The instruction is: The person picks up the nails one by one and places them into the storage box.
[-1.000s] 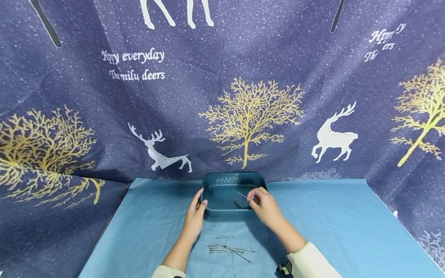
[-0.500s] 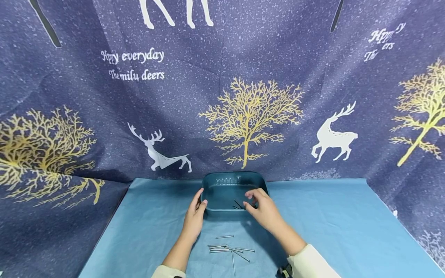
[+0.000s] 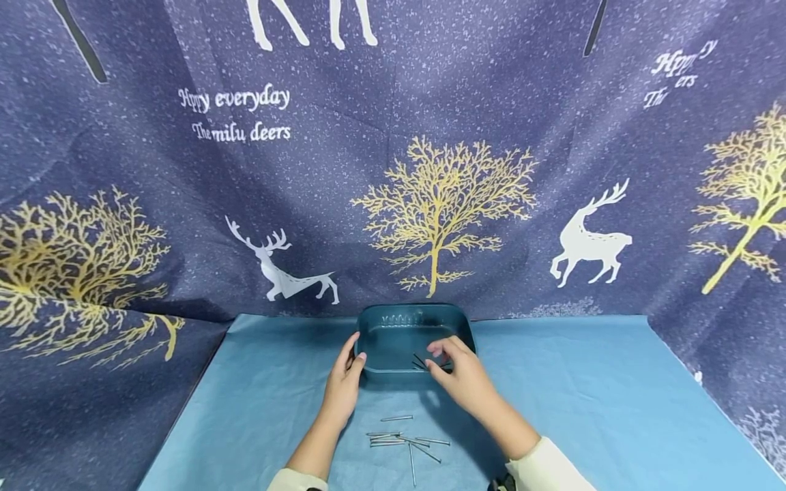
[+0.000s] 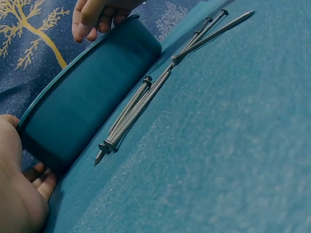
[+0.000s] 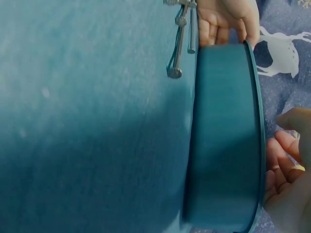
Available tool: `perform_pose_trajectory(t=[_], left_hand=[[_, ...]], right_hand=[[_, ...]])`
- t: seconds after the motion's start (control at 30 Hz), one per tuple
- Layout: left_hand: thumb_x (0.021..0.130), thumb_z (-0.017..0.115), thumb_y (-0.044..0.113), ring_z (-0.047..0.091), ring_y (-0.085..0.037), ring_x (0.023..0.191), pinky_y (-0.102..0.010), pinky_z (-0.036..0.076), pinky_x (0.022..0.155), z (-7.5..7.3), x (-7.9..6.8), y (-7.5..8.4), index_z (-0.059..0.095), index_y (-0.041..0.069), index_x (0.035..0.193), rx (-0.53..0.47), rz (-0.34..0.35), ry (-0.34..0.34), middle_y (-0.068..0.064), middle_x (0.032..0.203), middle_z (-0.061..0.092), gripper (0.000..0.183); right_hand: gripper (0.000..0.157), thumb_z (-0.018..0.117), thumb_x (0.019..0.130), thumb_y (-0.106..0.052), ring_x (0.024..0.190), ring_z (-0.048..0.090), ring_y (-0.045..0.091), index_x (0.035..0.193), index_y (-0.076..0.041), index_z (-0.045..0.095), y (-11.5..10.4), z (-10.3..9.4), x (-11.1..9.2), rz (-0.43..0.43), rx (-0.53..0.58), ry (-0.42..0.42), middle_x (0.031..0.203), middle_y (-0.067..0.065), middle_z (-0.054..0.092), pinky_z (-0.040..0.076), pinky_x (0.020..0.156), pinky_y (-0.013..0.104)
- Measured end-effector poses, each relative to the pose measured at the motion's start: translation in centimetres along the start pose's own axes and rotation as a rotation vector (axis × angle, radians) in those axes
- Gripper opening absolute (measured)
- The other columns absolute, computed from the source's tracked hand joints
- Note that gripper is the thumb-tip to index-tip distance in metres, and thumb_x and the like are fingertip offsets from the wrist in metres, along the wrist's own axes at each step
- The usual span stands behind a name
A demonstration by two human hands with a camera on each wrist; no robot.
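Note:
A dark teal rectangular tray (image 3: 393, 376) stands on the table at the backdrop. My left hand (image 3: 341, 390) holds its left end, thumb at the front corner and fingers along the side wall. Over the tray's right part is my right hand (image 3: 469, 382), thumb and fingers apart, with nothing seen between them. A few dark nails (image 3: 420, 362) lie on the tray floor, partly covered by the right hand. In front of the tray lies a loose group of several silver nails (image 3: 388, 444), seen close up in the left wrist view as long nails (image 4: 138, 109) with flat heads.
Light blue cloth (image 3: 589, 402) covers the table. A dark blue backdrop (image 3: 393, 88) with deer and golden trees hangs right behind the tray. One nail (image 3: 397, 418) lies apart from the group, nearer the tray.
A second ago my right hand pinched a nail above the tray; the fingers then parted and let it go inside. The hand has since sunk slightly lower. The left hand stays put.

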State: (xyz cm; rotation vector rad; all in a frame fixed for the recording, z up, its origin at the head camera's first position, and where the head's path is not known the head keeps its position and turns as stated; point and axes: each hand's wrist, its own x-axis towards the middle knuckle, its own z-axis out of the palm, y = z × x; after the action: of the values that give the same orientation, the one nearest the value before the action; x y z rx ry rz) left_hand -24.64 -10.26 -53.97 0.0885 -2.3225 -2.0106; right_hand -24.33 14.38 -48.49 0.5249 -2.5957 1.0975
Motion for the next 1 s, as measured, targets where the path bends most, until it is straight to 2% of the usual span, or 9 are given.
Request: perform_pose_trajectory(t=[0.1,0.27,0.33,0.5,0.77,0.9,1.0], left_hand=[[0.107,0.049,0.043,0.023,-0.038,0.155,-0.063,0.030,0.120,0.0,0.0,0.0,0.035,0.040,0.156,0.001,-0.003,0.003,-0.007,0.170,0.019,0.052],[0.108,0.048,0.036,0.023,-0.038,0.155,-0.064,0.029,0.119,0.0,0.1,-0.1,0.034,0.039,0.157,0.005,-0.005,0.003,-0.008,0.170,0.019,0.051],[0.108,0.047,0.034,0.022,-0.039,0.155,-0.064,0.029,0.119,0.0,0.1,0.0,0.034,0.039,0.157,0.008,-0.004,0.003,-0.008,0.170,0.019,0.050],[0.108,0.047,0.033,0.023,-0.040,0.155,-0.064,0.029,0.119,0.0,0.1,0.0,0.034,0.038,0.157,0.012,-0.003,0.005,-0.009,0.170,0.019,0.050],[0.109,0.047,0.032,0.022,-0.039,0.155,-0.064,0.028,0.120,0.1,0.1,0.0,0.035,0.038,0.157,-0.004,-0.008,0.003,-0.008,0.170,0.018,0.050],[0.108,0.047,0.033,0.021,-0.039,0.155,-0.064,0.028,0.120,0.1,0.1,-0.1,0.035,0.038,0.157,-0.005,-0.002,0.001,-0.008,0.170,0.018,0.050],[0.108,0.048,0.036,0.022,-0.040,0.155,-0.064,0.029,0.119,0.1,0.0,-0.1,0.035,0.038,0.157,0.006,0.005,0.006,-0.009,0.170,0.018,0.050]], right_hand=[[0.017,0.075,0.092,-0.016,0.088,0.062,0.015,0.109,-0.016,0.070,-0.2,0.0,-0.2,-0.001,0.010,-0.016,0.098,-0.004,0.062,0.054,0.078,0.029],[0.016,0.073,0.094,-0.019,0.086,0.058,0.009,0.109,-0.013,0.071,-0.4,0.2,-0.5,-0.011,0.017,-0.023,0.097,-0.009,0.061,0.053,0.077,0.025],[0.015,0.073,0.094,-0.018,0.085,0.057,0.007,0.107,-0.014,0.071,-0.6,0.2,-0.7,-0.020,0.014,-0.018,0.096,-0.013,0.059,0.052,0.077,0.024],[0.014,0.075,0.092,-0.017,0.082,0.056,0.006,0.105,-0.016,0.071,-1.1,0.2,-1.0,-0.047,0.025,-0.020,0.095,-0.011,0.060,0.050,0.072,0.021],[0.017,0.077,0.089,-0.014,0.081,0.056,0.004,0.105,-0.015,0.071,-1.3,0.6,-1.7,-0.162,0.035,-0.054,0.093,-0.009,0.062,0.051,0.073,0.021],[0.018,0.077,0.089,-0.016,0.082,0.056,0.004,0.106,-0.016,0.070,-1.4,0.9,-2.0,-0.171,0.027,-0.101,0.093,-0.010,0.062,0.052,0.074,0.021],[0.018,0.076,0.091,-0.017,0.085,0.056,0.004,0.107,-0.016,0.070,-1.6,1.1,-2.3,-0.150,0.016,-0.171,0.095,-0.011,0.061,0.052,0.076,0.021]])
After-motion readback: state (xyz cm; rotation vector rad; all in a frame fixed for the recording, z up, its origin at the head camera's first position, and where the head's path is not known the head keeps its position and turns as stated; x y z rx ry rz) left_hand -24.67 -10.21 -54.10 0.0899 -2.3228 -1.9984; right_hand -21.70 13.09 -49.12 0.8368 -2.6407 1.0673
